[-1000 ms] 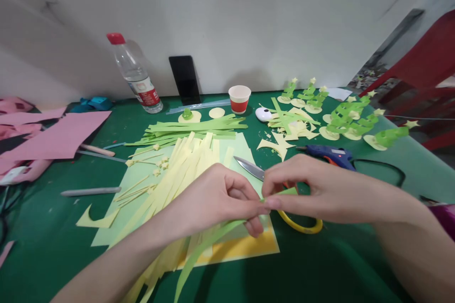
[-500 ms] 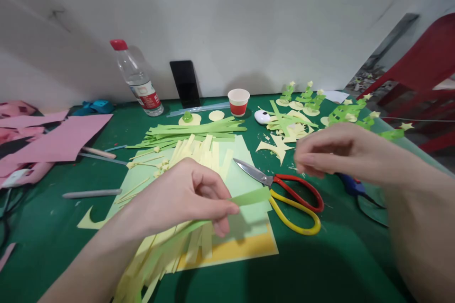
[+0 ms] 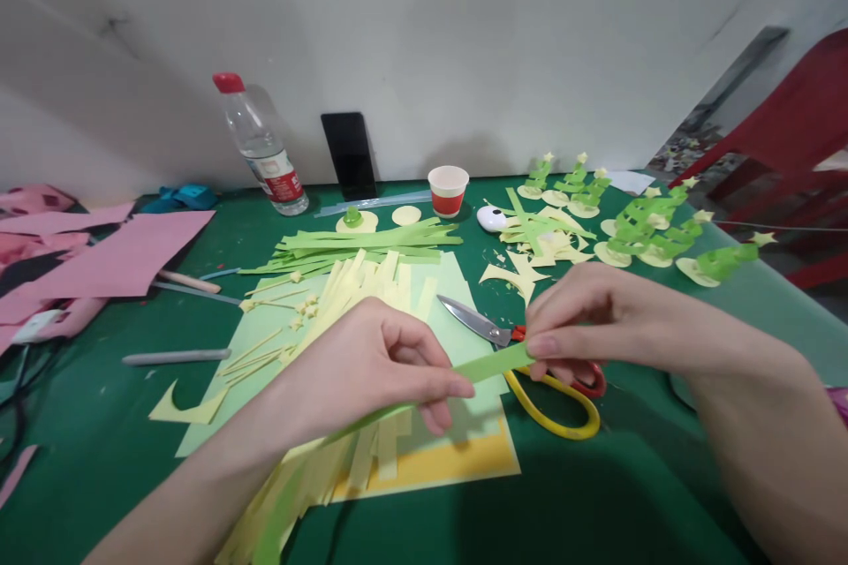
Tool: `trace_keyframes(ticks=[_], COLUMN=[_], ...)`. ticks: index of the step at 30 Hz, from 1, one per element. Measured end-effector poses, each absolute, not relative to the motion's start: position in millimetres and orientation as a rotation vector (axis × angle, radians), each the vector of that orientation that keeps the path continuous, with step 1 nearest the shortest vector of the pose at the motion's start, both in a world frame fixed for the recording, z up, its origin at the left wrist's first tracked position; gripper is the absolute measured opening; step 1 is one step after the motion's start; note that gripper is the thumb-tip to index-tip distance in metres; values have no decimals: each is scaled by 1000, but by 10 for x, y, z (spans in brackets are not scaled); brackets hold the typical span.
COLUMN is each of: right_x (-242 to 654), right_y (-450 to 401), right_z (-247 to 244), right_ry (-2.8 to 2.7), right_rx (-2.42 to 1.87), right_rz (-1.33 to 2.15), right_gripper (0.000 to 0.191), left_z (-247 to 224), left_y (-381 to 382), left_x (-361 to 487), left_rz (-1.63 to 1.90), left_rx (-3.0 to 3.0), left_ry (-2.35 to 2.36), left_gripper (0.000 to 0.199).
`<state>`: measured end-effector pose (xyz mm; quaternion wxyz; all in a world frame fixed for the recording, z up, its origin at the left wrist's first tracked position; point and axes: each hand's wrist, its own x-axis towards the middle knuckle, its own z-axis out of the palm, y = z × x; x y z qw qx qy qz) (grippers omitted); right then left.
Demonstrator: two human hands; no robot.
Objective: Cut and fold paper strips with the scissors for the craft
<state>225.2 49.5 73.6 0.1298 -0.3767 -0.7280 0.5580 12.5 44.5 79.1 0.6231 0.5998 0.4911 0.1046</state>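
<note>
Scissors (image 3: 498, 335) beneath the right fingers (image 3: 544, 344) block a straight drop; the counter (image 3: 596, 499) on their near side lies open. Beyond them, star-topped paper trees (image 3: 632, 229) stand in the way.

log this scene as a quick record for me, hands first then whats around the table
left hand: pinching a green paper strip
right hand: pinching the strip's end
scissors: partly hidden by the right hand
middle: pale yellow strips over a light green sheet
back: bottle, phone, paper cup
far right: green paper spirals with stars
far left: pink paper
</note>
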Motion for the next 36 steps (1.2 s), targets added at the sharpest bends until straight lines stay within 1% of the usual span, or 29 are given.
trace_keyframes(ticks=[4,9,13,18,22,27,31,36], right_x=[2342,2445,2495,2476,2376,2198,2086,2045], right_y=[516,553,575,584,554,508,510,520], right_z=[779,814,814,800,796,746,683,642], right_ry=[-2091,-2112,-2251,-2476,-2488,-2527,-2527,-2416], right_rx=[-1174,-1156,-1191,-1286,-1331,-1204,-1037,-1025], right_rz=[1581,1532,1505,1338,1293,1427,1606,1768], right_gripper=[28,30,32,34,32,29,26,29], left_z=[783,803,816,788,729,655,592,566], left_y=[459,460,473,493,493,460,422,396], left_x=[100,69,71,87,99,149,178,177], left_rz=[275,303,273,218,212,111,145,167], left_rx=[1363,1394,1387,1371,1405,1417,1457,1462], left_ry=[1149,1201,1194,1208,1163,1138,1088,1120], left_gripper=[13,14,15,15,15,13,14,15])
